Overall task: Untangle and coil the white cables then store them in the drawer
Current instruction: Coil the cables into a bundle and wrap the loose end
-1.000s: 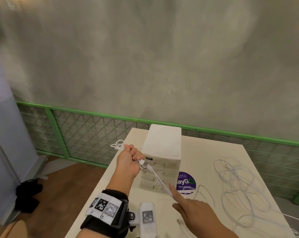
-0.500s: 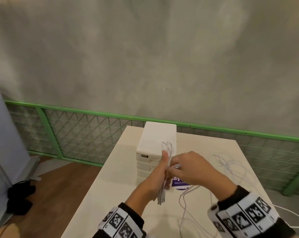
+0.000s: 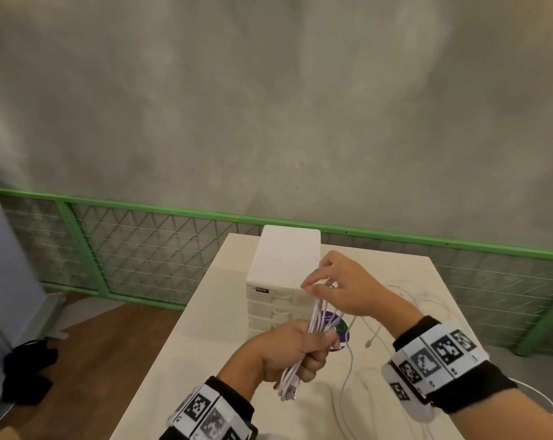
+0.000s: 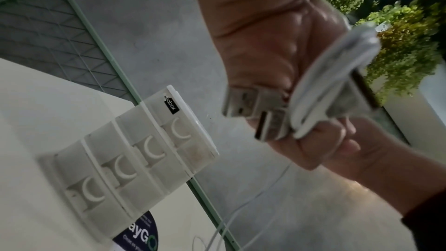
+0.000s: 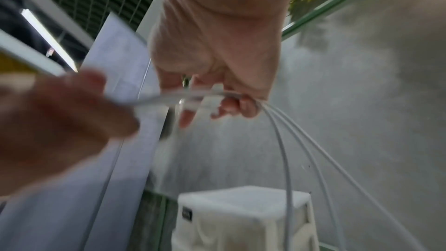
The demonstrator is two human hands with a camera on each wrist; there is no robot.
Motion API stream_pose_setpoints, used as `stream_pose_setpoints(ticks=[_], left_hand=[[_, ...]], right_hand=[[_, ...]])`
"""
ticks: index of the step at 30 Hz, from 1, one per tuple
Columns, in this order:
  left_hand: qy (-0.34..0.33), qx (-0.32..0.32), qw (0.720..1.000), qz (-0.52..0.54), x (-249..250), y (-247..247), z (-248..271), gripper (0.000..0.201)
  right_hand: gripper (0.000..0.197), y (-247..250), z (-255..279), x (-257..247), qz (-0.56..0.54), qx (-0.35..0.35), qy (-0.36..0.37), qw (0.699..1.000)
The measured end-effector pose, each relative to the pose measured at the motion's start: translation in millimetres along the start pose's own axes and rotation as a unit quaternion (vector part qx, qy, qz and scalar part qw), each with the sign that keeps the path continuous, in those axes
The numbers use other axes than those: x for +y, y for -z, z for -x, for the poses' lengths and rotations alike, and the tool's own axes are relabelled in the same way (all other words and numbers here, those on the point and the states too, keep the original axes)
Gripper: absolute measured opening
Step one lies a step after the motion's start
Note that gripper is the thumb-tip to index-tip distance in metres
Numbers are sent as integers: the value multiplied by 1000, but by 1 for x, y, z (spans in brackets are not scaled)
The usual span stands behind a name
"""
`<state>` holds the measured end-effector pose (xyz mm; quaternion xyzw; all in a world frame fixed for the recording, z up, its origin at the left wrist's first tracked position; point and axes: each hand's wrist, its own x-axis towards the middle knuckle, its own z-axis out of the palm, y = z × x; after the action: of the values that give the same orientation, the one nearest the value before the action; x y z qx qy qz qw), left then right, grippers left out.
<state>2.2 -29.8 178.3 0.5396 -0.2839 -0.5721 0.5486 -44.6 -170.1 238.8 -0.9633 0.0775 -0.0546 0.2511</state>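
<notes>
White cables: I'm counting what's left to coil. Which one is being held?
The looped bundle with USB plugs: left hand grips it, right hand pinches its top. The other white cables lie loose on the table.

A purple sticker (image 3: pixel 341 331) is lying on the table (image 3: pixel 205 312) near six o'clock. A green mesh railing (image 3: pixel 141 249) is running from nine to three o'clock below a grey wall (image 3: pixel 268 106). A black bundle (image 3: pixel 27 369) is sitting on the wooden floor (image 3: pixel 110 344) at eight o'clock — foliage (image 4: pixel 398 41) is hanging at two o'clock in the left wrist view.
</notes>
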Motion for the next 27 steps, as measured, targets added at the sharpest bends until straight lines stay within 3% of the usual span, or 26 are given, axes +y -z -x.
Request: stream_pose_setpoints(ticks=[4,7,10,12,14,16,19,22,25,27], left_hand=[[-4,-15,999,34,5,0,1,29],[-12,12,1000,-4,3,2,2,27],[-43,103,979,-171,5,3,-2,20],[-57,191,944,-264,6,1,-7,7],[-57,268,906,-322,5,-8,-11,12],[-85,322,884,-328,-1,-20,-18,16],[-107,355,878,-301,-7,-28,-22,12],[-102,284,915,-268,-11,-15,-23,18],[-67,143,982,-105,-3,-9,-14,28],[-38,66,997,-6,4,-7,-8,36]], right_hand=[[50,-14,0,5,-25,22,-50,998],[56,-15,-3,4,2,36,-86,996],[49,-17,-6,-2,64,68,-114,989],[46,-20,-9,-6,83,94,-152,980],[43,-23,-11,-8,91,117,-182,972],[41,-25,-13,-11,93,129,-191,969],[40,-26,-15,-15,97,118,-178,972],[43,-18,-12,-11,110,64,-125,984],[46,-9,-8,-4,78,24,-64,995],[49,-6,-7,-2,11,44,-50,998]])
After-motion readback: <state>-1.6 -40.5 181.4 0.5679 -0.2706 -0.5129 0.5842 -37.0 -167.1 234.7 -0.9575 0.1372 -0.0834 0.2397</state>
